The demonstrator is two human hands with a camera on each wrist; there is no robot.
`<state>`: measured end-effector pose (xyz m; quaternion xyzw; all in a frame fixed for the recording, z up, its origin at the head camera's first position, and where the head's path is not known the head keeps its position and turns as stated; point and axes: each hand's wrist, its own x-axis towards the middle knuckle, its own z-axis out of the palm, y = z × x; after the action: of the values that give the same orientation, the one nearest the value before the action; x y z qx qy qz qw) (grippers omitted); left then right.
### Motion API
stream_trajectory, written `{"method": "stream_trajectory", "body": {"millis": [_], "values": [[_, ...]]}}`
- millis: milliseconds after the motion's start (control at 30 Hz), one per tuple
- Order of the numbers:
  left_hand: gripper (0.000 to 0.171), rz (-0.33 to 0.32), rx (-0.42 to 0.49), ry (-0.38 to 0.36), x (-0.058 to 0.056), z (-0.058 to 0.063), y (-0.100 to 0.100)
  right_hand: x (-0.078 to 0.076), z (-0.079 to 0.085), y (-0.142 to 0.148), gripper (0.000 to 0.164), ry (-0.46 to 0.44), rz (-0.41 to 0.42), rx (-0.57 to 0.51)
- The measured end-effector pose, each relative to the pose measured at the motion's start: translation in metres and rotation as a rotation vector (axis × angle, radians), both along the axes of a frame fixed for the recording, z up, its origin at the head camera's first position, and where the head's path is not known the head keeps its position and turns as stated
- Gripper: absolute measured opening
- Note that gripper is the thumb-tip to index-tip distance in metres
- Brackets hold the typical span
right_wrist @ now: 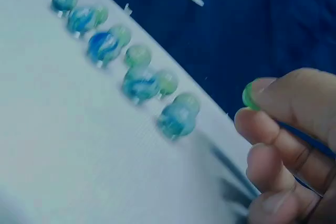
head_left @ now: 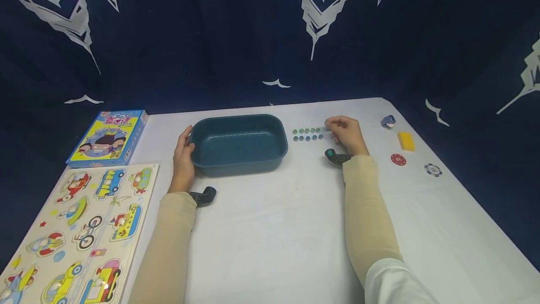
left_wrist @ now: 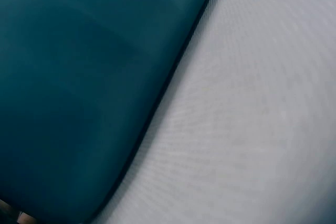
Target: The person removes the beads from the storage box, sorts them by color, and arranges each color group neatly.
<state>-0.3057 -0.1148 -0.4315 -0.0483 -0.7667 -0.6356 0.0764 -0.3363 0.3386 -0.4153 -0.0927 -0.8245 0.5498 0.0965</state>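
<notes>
A dark teal plastic tub [head_left: 238,171] stands on the white table. My left hand [head_left: 183,161] holds its left end, with the thumb at the rim; in the left wrist view the tub [left_wrist: 94,77] hides most of that hand. Right of the tub lie two short rows of glass marbles, green marbles [head_left: 306,131] behind and blue marbles [head_left: 308,138] in front. Beyond the right end of these rows, my right hand [head_left: 347,134] pinches a green marble [right_wrist: 249,97] between thumb and index finger, raised above the table. The other fingers are curled.
At the left lie a wooden picture puzzle board [head_left: 105,210] and a blue-yellow card box [head_left: 108,139]. Toward the right edge are a small blue object [head_left: 388,121], a yellow block [head_left: 406,141], a red chip [head_left: 398,159] and a black-and-white chip [head_left: 432,170]. A dark blue curtain [head_left: 236,36] hangs behind.
</notes>
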Motion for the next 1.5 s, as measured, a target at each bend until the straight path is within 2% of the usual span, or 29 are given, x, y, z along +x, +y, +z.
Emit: {"method": "stream_trajectory", "body": {"millis": [167, 300, 700, 767, 900, 1067, 1167, 1233, 1500], "values": [[0.060, 0.001, -0.002, 0.003, 0.000, -0.001, -0.001, -0.002, -0.008, -0.002, 0.028, -0.015, -0.019, 0.181], [0.060, 0.004, -0.002, 0.008, -0.001, -0.001, -0.001, -0.004, -0.010, -0.004, 0.027, -0.024, -0.033, 0.282], [0.060, 0.004, -0.004, -0.004, -0.002, -0.002, -0.001, -0.005, -0.010, -0.006, 0.028, -0.043, -0.020, 0.318], [0.060, 0.007, -0.003, -0.004, -0.001, -0.001, -0.002, -0.005, -0.009, -0.006, 0.029, -0.048, -0.023, 0.306], [0.060, 0.009, 0.003, 0.002, -0.001, -0.001, -0.002, -0.006, -0.005, -0.004, 0.031, -0.051, -0.022, 0.201], [0.060, 0.011, -0.009, 0.000, -0.002, -0.001, -0.001, -0.005, 0.015, -0.014, 0.032, 0.038, 0.021, 0.065], [0.060, 0.014, -0.008, 0.001, -0.003, -0.001, -0.002, -0.003, 0.031, -0.027, 0.033, 0.100, 0.099, -0.001], [0.060, 0.017, -0.008, -0.002, -0.003, 0.000, -0.002, -0.002, 0.039, -0.038, 0.032, 0.109, 0.164, -0.038], [0.060, 0.012, 0.018, 0.002, -0.005, 0.000, -0.001, -0.001, 0.060, -0.078, 0.028, 0.046, 0.415, -0.108]]}}
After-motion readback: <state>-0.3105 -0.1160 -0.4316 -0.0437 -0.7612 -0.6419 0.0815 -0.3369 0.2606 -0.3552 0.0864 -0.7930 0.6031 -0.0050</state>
